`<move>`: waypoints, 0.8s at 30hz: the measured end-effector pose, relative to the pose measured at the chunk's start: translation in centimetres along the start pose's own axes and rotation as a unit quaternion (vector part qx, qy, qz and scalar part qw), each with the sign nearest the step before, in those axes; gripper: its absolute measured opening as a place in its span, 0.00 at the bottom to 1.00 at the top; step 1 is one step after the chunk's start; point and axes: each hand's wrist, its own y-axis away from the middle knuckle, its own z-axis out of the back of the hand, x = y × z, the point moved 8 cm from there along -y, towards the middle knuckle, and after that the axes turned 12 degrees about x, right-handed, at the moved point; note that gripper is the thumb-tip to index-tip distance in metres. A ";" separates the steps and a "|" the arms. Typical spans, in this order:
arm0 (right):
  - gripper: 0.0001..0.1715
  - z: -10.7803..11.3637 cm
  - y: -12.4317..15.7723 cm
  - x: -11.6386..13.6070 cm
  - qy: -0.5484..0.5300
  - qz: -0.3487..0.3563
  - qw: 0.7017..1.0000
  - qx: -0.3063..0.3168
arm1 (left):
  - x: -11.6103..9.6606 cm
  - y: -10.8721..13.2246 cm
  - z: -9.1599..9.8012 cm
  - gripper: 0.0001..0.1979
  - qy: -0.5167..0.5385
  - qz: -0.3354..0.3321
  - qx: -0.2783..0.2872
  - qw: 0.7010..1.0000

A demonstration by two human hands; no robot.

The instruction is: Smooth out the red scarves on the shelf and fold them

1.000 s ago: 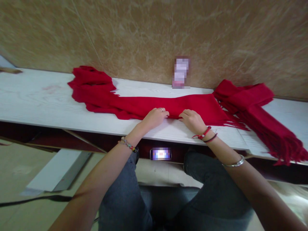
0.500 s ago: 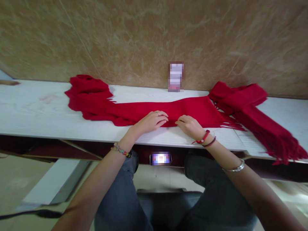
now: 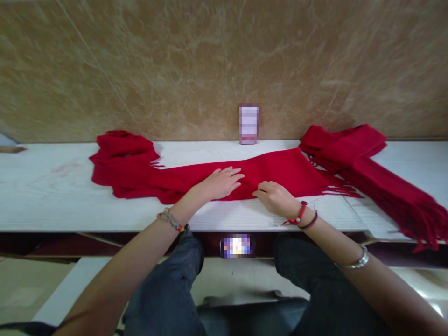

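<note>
Left hand (image 3: 219,183), grip released, rests spread on the scarf (image 3: 280,165) lying along the desk (image 3: 224,217); whether the right hand (image 3: 276,198), curled at the scarf's near edge, grasps it, I cannot tell. Beyond rises the wall (image 3: 210,60).

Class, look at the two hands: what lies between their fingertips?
In the head view, a narrow stretch of red cloth lies between the left hand and the right hand.

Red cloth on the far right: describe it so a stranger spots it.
Find the white table before the brown marbled panel. On it, right of the right hand, lies the folded red cloth. Unlike the flatter red piece beside it, it is untouched, its fringe reaching the table's front edge.
</note>
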 end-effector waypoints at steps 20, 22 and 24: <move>0.13 -0.5 -0.1 -0.4 -0.041 -0.023 0.999 0.023 | 0.4 -2.0 -2.1 0.29 0.125 0.098 0.064 0.985; 0.13 -0.4 0.0 -0.5 -0.062 -0.016 0.998 0.015 | 0.4 -1.4 -2.8 0.28 0.131 0.094 0.075 0.984; 0.13 -0.3 0.1 -0.6 -0.078 -0.012 0.997 0.008 | 1.4 -0.9 -3.3 0.27 0.135 0.108 0.077 0.982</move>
